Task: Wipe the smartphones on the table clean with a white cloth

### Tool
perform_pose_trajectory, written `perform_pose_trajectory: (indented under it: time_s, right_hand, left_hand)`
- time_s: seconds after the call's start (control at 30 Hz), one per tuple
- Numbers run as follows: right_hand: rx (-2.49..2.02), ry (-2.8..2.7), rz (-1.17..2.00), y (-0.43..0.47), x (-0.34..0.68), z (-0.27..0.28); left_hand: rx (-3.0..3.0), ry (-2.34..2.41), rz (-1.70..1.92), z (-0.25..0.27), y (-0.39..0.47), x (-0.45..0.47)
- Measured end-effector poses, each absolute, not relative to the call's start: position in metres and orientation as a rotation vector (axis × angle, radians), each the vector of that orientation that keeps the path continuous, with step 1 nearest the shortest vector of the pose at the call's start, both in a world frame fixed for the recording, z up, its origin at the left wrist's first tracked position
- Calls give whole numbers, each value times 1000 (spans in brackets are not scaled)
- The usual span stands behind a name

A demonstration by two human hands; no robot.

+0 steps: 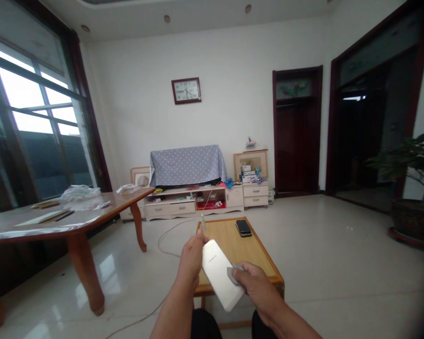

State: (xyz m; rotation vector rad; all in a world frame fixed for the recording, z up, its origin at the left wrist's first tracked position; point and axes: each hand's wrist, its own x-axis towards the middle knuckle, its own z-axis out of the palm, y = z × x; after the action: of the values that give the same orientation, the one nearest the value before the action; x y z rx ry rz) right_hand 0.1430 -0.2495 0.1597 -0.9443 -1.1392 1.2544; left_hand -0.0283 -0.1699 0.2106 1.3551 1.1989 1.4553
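A white power bank [219, 275] with small dark lettering is held tilted above the low table, between my two hands. My left hand [192, 252] is closed on its upper left edge, thumb uppermost. My right hand [257, 280] is closed at its lower right side, with the thumb pressing a small grey cloth [230, 275] against the face. Most of the fingers of both hands are hidden. Just beyond my left thumb shows a small clear bottle [203, 222]; whether it touches the hand, I cannot tell.
The low wooden table [229, 235] bears a black phone [244, 228] at its far right. A thin cable [159, 242] runs along the floor on the left. A larger table [116, 201] with plastic bags stands left; a cabinet [169, 208] lines the back wall.
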Motion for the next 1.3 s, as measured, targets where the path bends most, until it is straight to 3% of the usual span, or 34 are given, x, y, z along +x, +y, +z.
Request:
perform_pose_trajectory:
  time_s: [0.13, 0.3, 0.53, 0.97, 1.3]
  right_hand:
    - [-866, -925, 1414, -249, 143, 158]
    - [-820, -935, 1352, -244, 146, 152]
    - [-1007, -1150, 743, -232, 166, 154]
    - [-821, -1024, 885, -239, 168, 219]
    - [-1031, -1275, 563, -246, 163, 214]
  left_hand:
    - [1074, 935, 1366, 206, -174, -23]
    - [1098, 693, 1209, 202, -189, -9]
    - [1343, 808, 1339, 204, -201, -3]
    - [2374, 1299, 1433, 201, -224, 13]
    - [2619, 1367, 1408, 195, -230, 17]
